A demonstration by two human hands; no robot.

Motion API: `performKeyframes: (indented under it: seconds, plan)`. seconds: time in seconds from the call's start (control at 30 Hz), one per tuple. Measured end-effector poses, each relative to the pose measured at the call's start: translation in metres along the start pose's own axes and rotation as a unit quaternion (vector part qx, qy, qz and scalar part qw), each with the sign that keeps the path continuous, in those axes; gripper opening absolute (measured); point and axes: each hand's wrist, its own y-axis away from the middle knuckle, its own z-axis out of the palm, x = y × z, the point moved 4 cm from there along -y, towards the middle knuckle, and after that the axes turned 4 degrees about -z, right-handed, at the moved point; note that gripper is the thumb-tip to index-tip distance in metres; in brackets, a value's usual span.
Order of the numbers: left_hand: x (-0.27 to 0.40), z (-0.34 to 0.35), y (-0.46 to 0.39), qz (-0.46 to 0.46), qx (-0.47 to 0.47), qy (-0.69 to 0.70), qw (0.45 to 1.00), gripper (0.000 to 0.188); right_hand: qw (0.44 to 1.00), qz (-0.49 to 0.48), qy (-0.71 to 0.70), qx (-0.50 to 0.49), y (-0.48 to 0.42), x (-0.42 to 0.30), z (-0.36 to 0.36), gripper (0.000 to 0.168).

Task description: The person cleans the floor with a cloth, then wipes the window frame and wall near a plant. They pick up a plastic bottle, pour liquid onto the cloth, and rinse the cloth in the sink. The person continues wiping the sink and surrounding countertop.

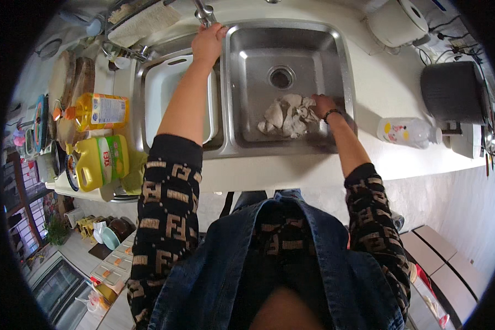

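My left hand (208, 44) is raised to the metal faucet (205, 13) at the back of the double sink, its fingers around the lower part of the spout. In the right basin of the stainless steel sink (251, 70), a crumpled, wet-looking whitish cloth (289, 115) lies below the drain (281, 77). My right hand (323, 105), with a dark beaded bracelet at the wrist, grips the cloth's right edge; its fingertips are partly hidden. A white plastic tub (159, 88) fills much of the left basin, under my left forearm.
Left of the sink lie an orange-yellow soap bottle (107, 110) and a yellow-green detergent jug (103, 161), near wooden boards (82, 78). On the right are a clear plastic bottle (408, 133), a dark grey box-shaped item (451, 91) and a paper roll (398, 24).
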Motion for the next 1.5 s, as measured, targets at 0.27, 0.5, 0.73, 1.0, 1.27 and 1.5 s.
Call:
performKeyframes:
  seconds: [0.27,0.5,0.73,1.0,1.27,1.5]
  plan:
    - [0.000,-0.004,0.006,0.008,-0.028,0.054,0.998,0.018,0.992,0.095,-0.051,-0.066,-0.053,-0.001,0.067,0.041]
    - [-0.012,-0.003,0.013,0.016,0.037,0.034,0.999,0.018,1.000,0.016,-0.014,0.020,-0.067,-0.020,0.008,0.043]
    - [-0.013,-0.003,0.013,0.005,-0.001,0.039,0.999,0.018,0.991,0.106,-0.071,-0.031,-0.081,-0.028,-0.009,0.031]
    - [0.000,-0.007,0.014,0.014,0.032,0.039,0.999,0.014,0.993,-0.078,0.089,0.005,-0.157,-0.040,0.067,0.041]
    - [0.003,-0.010,0.016,0.040,0.046,0.053,0.997,0.013,0.985,-0.043,-0.164,0.014,-0.157,-0.097,0.016,0.031]
    - [-0.003,-0.005,0.017,0.001,0.030,0.018,0.999,0.018,0.959,-0.271,0.004,-0.084,-0.022,-0.098,0.052,0.036]
